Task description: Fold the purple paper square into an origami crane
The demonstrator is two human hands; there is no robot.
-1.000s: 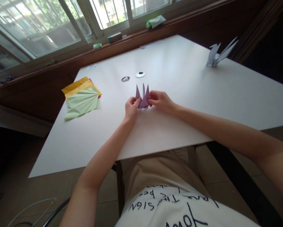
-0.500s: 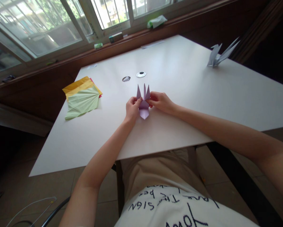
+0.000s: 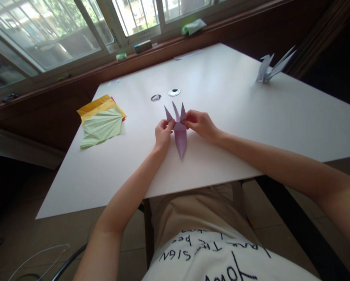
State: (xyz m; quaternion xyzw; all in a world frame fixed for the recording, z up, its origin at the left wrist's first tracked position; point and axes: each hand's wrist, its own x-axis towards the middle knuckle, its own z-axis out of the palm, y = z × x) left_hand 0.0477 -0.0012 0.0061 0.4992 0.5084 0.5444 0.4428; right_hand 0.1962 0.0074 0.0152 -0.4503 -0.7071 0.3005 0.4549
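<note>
Between both hands is a folded piece of purple origami paper [image 3: 180, 139], with three narrow points upward and one wide flap extending down toward me. My left hand [image 3: 164, 132] pinches its left side between thumb and fingers. On the other side, my right hand [image 3: 200, 123] pinches the right edge near the base of the right point. The hands stay just above the white table [image 3: 128, 168], near its front middle. Fingertips behind the paper are hidden.
Creased green paper [image 3: 103, 127] overlaps yellow paper [image 3: 97, 106] at the left, with a red edge beneath. A white paper crane [image 3: 267, 72] stands at the far right. Two round table inserts [image 3: 174, 92] lie beyond the hands. A window [image 3: 60, 31] rises behind the sill.
The wide lower flap has swung down and now looks longer. The upper points have spread and lean left, the left one most. Both hands keep their pinch.
</note>
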